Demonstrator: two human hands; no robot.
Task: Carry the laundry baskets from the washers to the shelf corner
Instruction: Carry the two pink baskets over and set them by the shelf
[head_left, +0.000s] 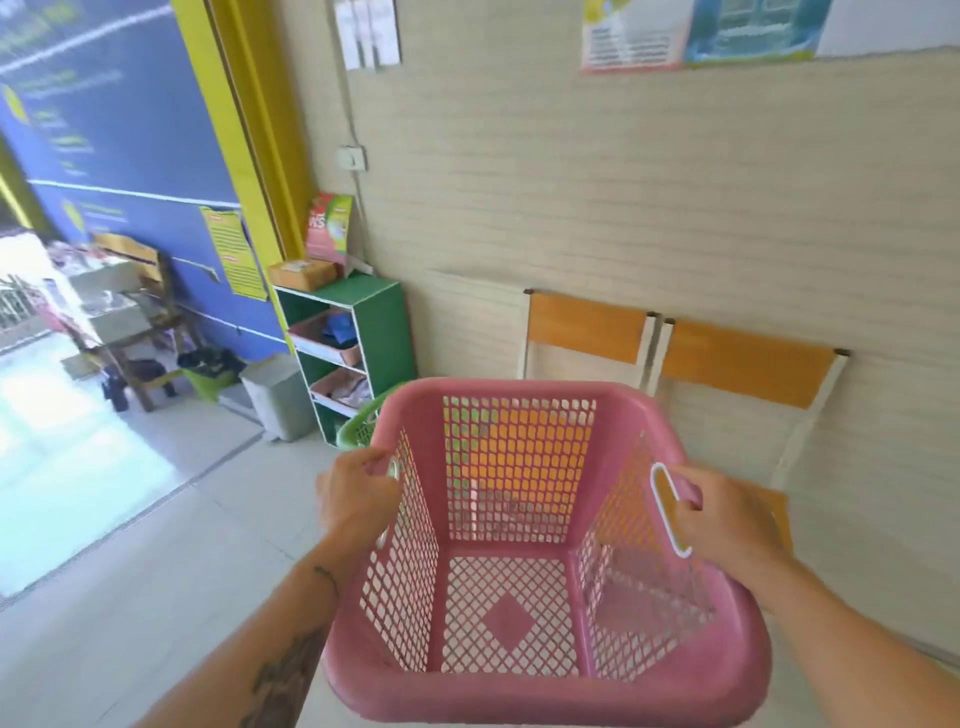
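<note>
- My left hand (358, 493) is curled tight around the left handle of the pink basket (524, 675), fingers hooked through the slot and thumb lying along the smooth rim.
- My right hand (727, 514) is closed the same way on the right handle (670, 512), a white-edged loop that stands out just inside my knuckles.
- The basket hangs between my two hands, off the floor and tilted slightly away from me. It is moulded plastic, squarish with rounded corners and a thick rolled rim; its walls and bottom are a diamond lattice with a solid diamond at the centre of the base. Nothing lies inside it.
- Just beyond my left hand, the rim of a green basket (356, 428) peeks out past the pink one's far left corner.
- Farther out from that hand stands a green shelf unit (387, 322) with white edges, pink trays on its shelves and a brown parcel on top.
- Beyond my right hand, two chairs (587, 327) with orange backrests and pale metal frames stand against the ribbed beige wall.
</note>
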